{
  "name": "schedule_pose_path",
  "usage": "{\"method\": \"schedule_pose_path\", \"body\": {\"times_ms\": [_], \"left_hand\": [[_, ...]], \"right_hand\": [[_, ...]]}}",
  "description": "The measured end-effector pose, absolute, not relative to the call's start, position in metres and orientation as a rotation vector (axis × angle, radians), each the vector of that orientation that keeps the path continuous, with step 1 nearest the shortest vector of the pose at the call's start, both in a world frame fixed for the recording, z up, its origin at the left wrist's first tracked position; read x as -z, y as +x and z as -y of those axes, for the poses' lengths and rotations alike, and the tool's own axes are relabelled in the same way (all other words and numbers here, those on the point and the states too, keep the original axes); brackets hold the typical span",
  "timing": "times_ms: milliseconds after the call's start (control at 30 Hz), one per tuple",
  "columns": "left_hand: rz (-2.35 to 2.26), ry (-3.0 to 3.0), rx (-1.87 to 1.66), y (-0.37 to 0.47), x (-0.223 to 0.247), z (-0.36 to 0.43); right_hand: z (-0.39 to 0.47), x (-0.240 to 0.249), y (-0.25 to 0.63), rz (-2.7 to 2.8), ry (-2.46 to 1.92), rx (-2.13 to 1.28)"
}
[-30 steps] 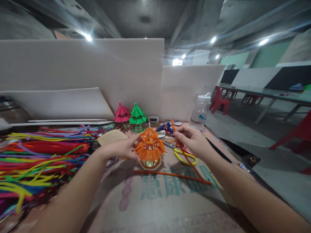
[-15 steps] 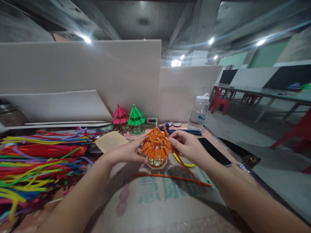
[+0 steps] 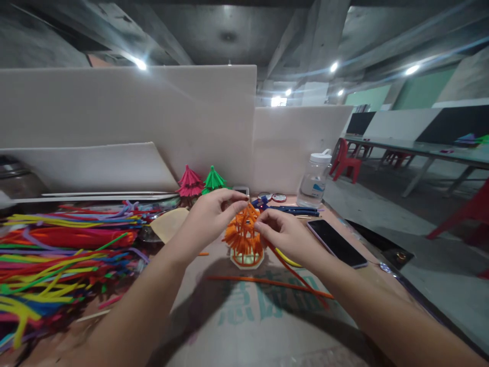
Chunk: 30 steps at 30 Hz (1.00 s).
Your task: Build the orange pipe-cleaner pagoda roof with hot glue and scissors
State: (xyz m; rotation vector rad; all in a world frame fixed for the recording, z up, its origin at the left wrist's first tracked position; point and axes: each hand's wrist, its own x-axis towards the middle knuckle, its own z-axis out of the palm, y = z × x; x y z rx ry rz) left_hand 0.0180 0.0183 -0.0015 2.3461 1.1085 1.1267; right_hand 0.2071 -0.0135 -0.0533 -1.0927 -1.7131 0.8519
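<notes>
- Currently, the small orange pavilion model with fringed roof and pale octagonal base (image 3: pixel 246 259) stands upright on the table, between the two hands.
- The left hand (image 3: pixel 214 214) is at the roof peak, thumb and forefinger brought almost together; whether they pinch the tip or only touch it, I cannot tell.
- The right hand (image 3: pixel 280 229) is beside the roof, its thumb and forefinger closed upon a long, thin, fuzzy orange strip (image 3: pixel 292 271), which trails down below this hand.
- I judge the model to be light — fuzzy outside, not slippery, and rather fragile at the roof fringe and the open posts. It would be better steadied by the base or the peak, with little pressure.
- The strip looks soft and easily bent; a hold close to its working end should control it best.
- About writing: below the hands, the table surface bears large turquoise characters (image 3: pixel 233 308), partly in shadow — I cannot read them surely. Beyond the right hand, the clear plastic bottle with white lid (image 3: pixel 311 186) has a blue mark, too small for reading.
</notes>
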Motion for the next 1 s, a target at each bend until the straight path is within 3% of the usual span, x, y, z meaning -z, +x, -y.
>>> {"method": "schedule_pose_path", "body": {"times_ms": [433, 1000], "left_hand": [[-1.164, 2.285, -1.386, 0.025, 0.016, -0.031], [-1.155, 2.205, -1.142, 0.028, 0.037, -0.045]], "right_hand": [[0.011, 0.062, 0.216, 1.819, -1.153, -0.568], [0.012, 0.053, 0.209, 1.88, -1.232, -0.495]]}}
